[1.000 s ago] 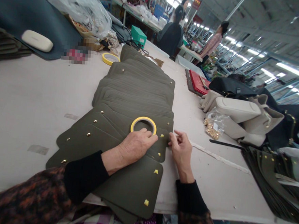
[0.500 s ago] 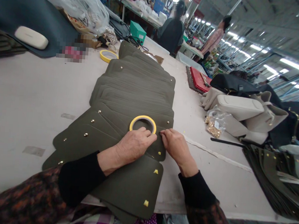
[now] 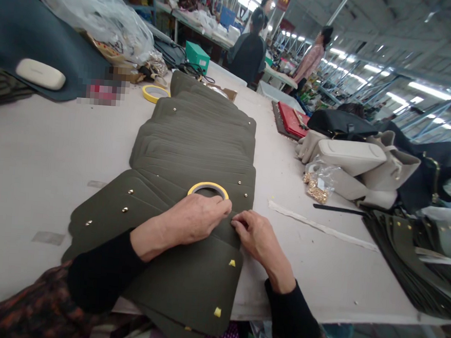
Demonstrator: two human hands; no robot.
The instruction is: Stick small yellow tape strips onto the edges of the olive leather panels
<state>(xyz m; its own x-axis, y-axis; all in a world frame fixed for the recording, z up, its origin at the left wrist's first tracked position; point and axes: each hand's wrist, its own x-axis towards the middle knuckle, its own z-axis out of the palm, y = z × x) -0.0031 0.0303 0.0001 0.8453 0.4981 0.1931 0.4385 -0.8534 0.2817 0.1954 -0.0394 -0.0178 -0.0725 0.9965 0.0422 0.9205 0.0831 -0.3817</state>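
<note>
My left hand (image 3: pixel 191 219) is closed on a roll of yellow tape (image 3: pixel 208 185), its thumb and fingers at the roll's near right side. Just right of it, my right hand (image 3: pixel 257 235) has thumb and forefinger pinched at the right edge of the panels; anything between the fingertips is too small to make out. Beneath both hands lies a long fanned stack of dark olive panels (image 3: pixel 196 146) with small metal studs. On the nearest panel (image 3: pixel 187 279), small yellow tape pieces (image 3: pixel 217 312) stick along the right side. That panel overhangs the table's front edge.
A second yellow tape roll (image 3: pixel 156 93) lies beyond the stack's far left. To the right are beige bags (image 3: pixel 352 156), a plastic bag of gold hardware (image 3: pixel 319 183), a pale strip (image 3: pixel 318 224) and more olive pieces (image 3: pixel 405 253). Other people (image 3: pixel 249 52) are in the background.
The left hand and its tape roll have shifted slightly left and toward me. The right hand has also come nearer, staying pinched. The nearer panels now overlap differently, covering one yellow tape piece.
</note>
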